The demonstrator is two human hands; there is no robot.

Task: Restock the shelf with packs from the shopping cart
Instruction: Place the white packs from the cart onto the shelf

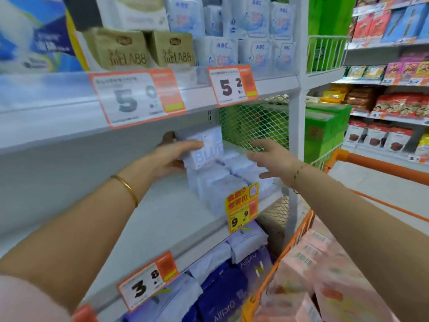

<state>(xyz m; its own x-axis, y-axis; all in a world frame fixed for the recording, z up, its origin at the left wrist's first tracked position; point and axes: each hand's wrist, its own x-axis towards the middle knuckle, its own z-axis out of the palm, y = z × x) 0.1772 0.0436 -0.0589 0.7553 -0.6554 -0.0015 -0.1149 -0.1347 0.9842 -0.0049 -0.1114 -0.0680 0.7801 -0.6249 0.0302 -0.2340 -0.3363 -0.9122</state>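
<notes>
Up at the shelf (167, 205), gripped a pale-blue pack (206, 148) with left hand (170, 158); held right hand (272, 159) spread beside the stack (222, 184).

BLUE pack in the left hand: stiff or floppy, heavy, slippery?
Probably light: the left hand holds the BLUE pack by one end. Likely soft but shape-keeping, since it shows no sag. Its smooth wrap may be slippery, and the stacked packs beneath look uneven, so it could slide.

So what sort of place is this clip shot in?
A supermarket aisle, most likely: price tags on the shelves, stacked packs along them, and an orange shopping cart of stock at the right.
</notes>
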